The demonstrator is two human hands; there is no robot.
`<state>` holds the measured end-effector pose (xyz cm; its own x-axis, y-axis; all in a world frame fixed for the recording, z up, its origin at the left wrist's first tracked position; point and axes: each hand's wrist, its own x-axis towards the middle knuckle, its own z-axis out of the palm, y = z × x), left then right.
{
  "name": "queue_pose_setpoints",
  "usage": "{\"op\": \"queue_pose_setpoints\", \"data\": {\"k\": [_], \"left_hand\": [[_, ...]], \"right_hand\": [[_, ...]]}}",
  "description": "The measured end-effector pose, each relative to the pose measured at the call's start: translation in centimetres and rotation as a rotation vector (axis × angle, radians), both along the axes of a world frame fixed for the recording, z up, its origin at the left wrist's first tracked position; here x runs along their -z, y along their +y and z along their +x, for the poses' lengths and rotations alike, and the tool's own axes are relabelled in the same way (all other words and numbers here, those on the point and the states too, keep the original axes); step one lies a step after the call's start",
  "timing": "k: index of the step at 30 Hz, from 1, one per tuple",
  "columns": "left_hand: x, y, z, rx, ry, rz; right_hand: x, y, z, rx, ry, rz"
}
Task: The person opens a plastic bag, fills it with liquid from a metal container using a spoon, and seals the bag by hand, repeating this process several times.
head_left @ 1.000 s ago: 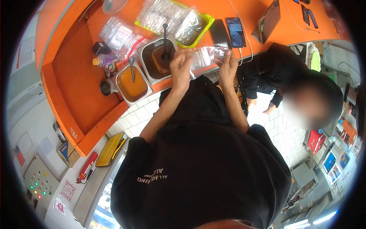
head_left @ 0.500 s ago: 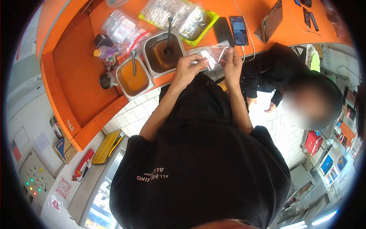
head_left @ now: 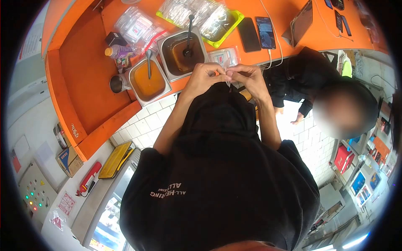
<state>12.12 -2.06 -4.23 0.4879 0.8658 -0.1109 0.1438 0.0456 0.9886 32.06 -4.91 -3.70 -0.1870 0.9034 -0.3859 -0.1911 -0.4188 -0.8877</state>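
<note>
1. Left hand (head_left: 205,77) and right hand (head_left: 247,77) meet, fingertips pinched on a small clear bag (head_left: 226,62).
2. The bag sits above the counter (head_left: 83,83) edge, right of the dark sauce pan (head_left: 182,48).
3. It looks empty; filling seems not yet begun.

A: Fisheye view, hard. Black vignette rings the frame; the desk (head_left: 92,79) edge bows into a curve.

B: Light?

A: Bright, even, daylight-like. White floor tiles (head_left: 293,113) blown out beside the second person. Soft shadows only.

B: Sharpness?

A: Centre crisp; print on the black shirt (head_left: 217,175) readable. Edges smear. One face is blurred out. Slight glare on the metal pans (head_left: 184,46).
</note>
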Motion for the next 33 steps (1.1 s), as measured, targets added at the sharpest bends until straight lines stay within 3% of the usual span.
{"op": "queue_pose_setpoints", "data": {"k": [7, 9, 15, 17, 18, 20, 22, 24, 25, 26, 28, 30, 33], "left_hand": [[-0.8, -1.1, 0.8, -0.194, -0.005, -0.049], [-1.3, -1.2, 1.0, -0.256, 0.092, 0.135], [-2.3, -0.8, -0.2, -0.154, 0.243, 0.123], [-3.6, -1.0, -0.6, -0.119, 0.219, 0.031], [-4.1, -1.0, -0.7, -0.090, 0.199, -0.058], [-3.6, -1.0, -1.2, -0.091, 0.202, -0.006], [-3.3, -0.5, -0.9, -0.080, 0.200, 0.049], [-2.9, 0.5, -0.2, -0.371, 0.101, 0.438], [-2.0, 1.1, -0.9, -0.212, 0.062, 0.444], [-1.2, 1.3, -1.5, -0.218, 0.062, 0.445], [-1.6, 1.7, -1.8, 0.003, 0.055, 0.078], [-2.5, 1.6, -1.8, 0.026, 0.092, 0.006], [-3.0, 1.9, -2.3, 0.088, 0.163, -0.032]], "right_hand": [[-1.3, 0.2, -0.7, -0.044, -0.164, 0.054], [-0.7, 0.2, -1.2, -0.007, -0.173, 0.037], [-0.5, -0.2, -2.9, 0.036, -0.312, 0.009], [-1.4, -0.2, -2.8, 0.072, -0.561, 0.108], [-2.0, 0.0, -2.6, 0.074, -0.565, 0.109], [-2.6, 0.2, -2.0, 0.000, -0.611, 0.257], [-2.1, 0.5, -1.4, 0.006, -0.501, 0.290], [-1.2, 0.8, -0.8, 0.007, -0.388, 0.327], [-0.7, 0.7, -0.6, -0.036, -0.263, 0.243], [-0.4, 0.8, -0.4, -0.081, -0.138, 0.159], [-1.3, 1.1, -0.6, -0.074, -0.069, 0.138], [-2.1, 1.0, -0.5, -0.065, 0.002, 0.112], [-2.8, 1.2, -0.2, -0.281, -0.080, 0.082]]}}
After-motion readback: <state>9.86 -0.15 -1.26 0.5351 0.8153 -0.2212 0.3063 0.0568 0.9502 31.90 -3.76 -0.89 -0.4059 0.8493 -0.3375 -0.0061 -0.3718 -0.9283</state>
